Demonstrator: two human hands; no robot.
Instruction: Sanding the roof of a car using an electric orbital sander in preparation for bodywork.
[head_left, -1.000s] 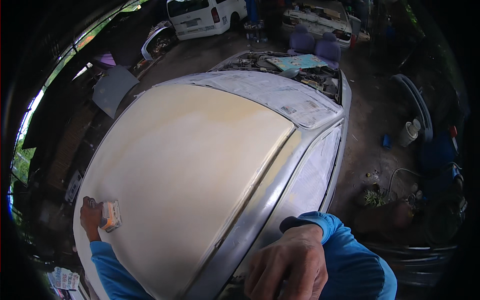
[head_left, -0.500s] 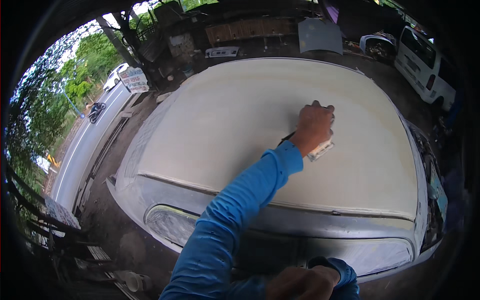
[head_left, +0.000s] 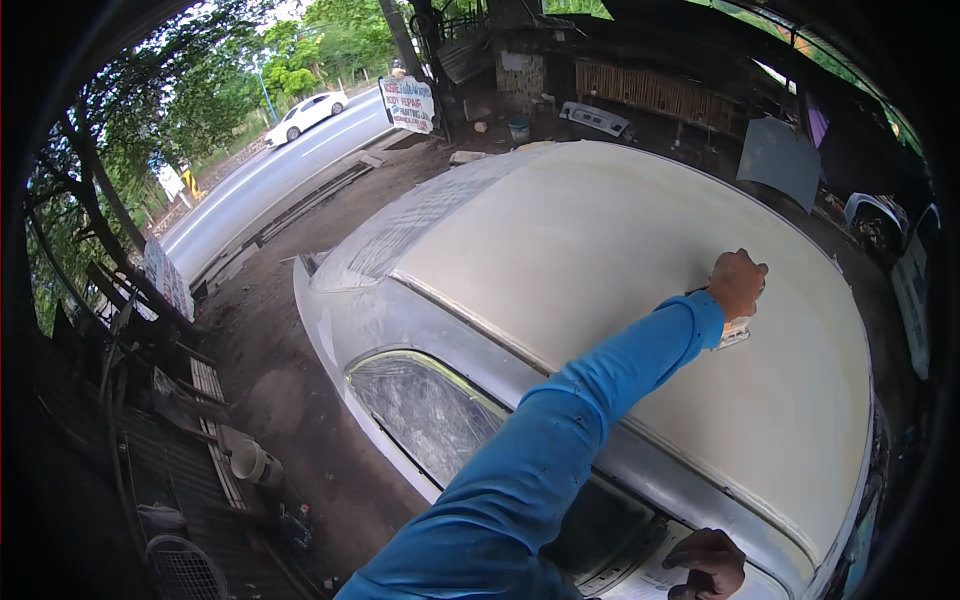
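Note:
My left hand, at the end of a long blue sleeve, is closed over a sanding block. The block lies against the pale beige car roof, toward its right side; its light edge shows below my fingers, and most of it is hidden under the hand. Down at the lower edge, my right hand hangs beside the car with fingers loosely curled and a gap to the thumb. Nothing shows in it. A side window of the car is covered with clear film edged in yellow-green tape.
A road with a white car runs at the far left, past a painted sign. Behind the roof are a loose bumper and a grey panel. A white bucket stands at the lower left.
The view has swung left, so the roof sits farther right and the motorcycle is out of sight. My left hand still grips the block on the roof. The right hand shows farther right.

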